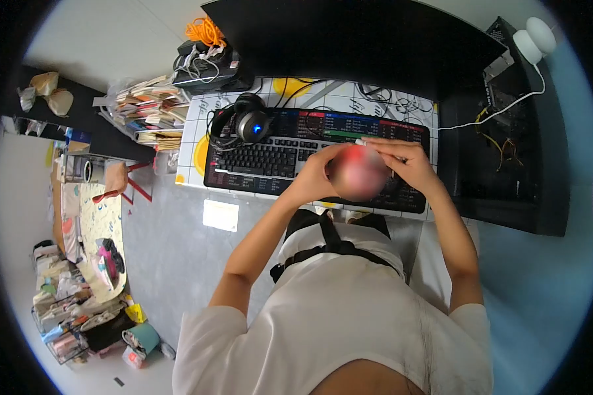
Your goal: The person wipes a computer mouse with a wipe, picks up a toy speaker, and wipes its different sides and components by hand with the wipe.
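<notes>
A round pink-and-red object (358,172) is held above the front of the keyboard; it is blurred, so its kind cannot be made out. My left hand (315,176) wraps around its left side. On the far right side, my right hand (405,160) has its fingers bent together over the upper edge, close to a small white piece (360,141). Below and to the left lies a black-and-grey keyboard (257,160) on a dark printed desk mat (415,197). Headphones (250,125) with a blue light rest at the keyboard's upper left.
A wide black monitor (349,39) stands behind the desk. To the right is a black computer case (507,178), crossed by a white cable (481,122). Stacked papers (151,108) and a red-legged stool (120,181) are at the left. Loose cables (402,102) lie behind the mat.
</notes>
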A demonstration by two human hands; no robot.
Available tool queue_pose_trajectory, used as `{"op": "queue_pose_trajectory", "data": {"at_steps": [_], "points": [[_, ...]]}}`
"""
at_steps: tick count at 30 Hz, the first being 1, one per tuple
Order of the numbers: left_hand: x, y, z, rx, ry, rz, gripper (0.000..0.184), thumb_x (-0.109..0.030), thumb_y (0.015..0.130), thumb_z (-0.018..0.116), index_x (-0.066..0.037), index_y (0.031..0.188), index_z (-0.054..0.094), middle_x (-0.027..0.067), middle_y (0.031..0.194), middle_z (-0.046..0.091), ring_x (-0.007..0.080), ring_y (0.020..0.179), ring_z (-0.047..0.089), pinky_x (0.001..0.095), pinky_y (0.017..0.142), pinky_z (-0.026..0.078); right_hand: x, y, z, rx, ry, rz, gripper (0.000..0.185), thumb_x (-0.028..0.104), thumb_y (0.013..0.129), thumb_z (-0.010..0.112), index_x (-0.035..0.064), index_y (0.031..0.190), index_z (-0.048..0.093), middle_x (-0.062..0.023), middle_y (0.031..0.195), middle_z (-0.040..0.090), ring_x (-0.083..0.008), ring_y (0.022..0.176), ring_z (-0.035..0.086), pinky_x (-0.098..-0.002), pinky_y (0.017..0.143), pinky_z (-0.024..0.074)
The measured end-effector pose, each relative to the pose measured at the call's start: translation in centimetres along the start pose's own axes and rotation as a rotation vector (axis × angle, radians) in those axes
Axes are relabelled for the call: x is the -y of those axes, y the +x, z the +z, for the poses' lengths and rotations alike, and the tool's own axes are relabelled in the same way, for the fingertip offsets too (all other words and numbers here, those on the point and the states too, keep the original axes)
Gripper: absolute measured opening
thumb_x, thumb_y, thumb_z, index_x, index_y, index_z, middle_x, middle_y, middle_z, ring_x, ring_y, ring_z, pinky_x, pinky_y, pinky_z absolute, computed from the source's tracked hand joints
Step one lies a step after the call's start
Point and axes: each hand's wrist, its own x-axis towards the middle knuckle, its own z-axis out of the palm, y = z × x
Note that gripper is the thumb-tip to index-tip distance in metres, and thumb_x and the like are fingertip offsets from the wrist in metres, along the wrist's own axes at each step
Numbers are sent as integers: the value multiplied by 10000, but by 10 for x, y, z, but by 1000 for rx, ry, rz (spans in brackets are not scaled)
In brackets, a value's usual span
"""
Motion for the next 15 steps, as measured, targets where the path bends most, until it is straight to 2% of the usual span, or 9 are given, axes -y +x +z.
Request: {"op": "queue_pose_trajectory", "data": {"at_steps": [1,5,8,12,15], "points": [[0,4,1,17,-42,12,735,-136,571,820,-8,1221,503,95,1134,572,171,1028,552,310,865,461,-5,2,1,-2,-19,-64,352,-39,781,594,55,1119,622,-119,1157,607,-230,1055,595,-311,877,487],[7,11,2,54,-147,-45,806,-143,575,828,-18,1277,452,84,1189,541,168,1057,538,308,889,452,-6,-2,5,-68,-61,-25,391,-43,773,596,63,1149,607,-127,1110,628,-229,1002,618,-311,863,489],[2,24,-5,73,-182,71,910,-160,580,829,-31,1352,364,101,1236,512,177,1111,508,326,900,454,-17,-4,7,-178,-73,-43,372,-45,788,585,49,1148,604,-129,1102,631,-228,995,619,-307,854,492],[1,39,-20,186,-86,5,956,-182,579,832,-38,1377,325,112,1264,492,187,1134,494,335,890,464,-16,-1,10,-221,-52,-22,338,-29,826,565,40,1155,597,-130,1115,626,-225,1008,613,-302,859,485],[4,46,-27,240,11,76,939,-201,568,838,-30,1355,354,113,1265,492,197,1133,497,335,863,482,-18,2,16,-238,-67,-34,345,-18,832,570,43,1171,588,-131,1127,621,-208,1017,606,-297,873,474]]}}
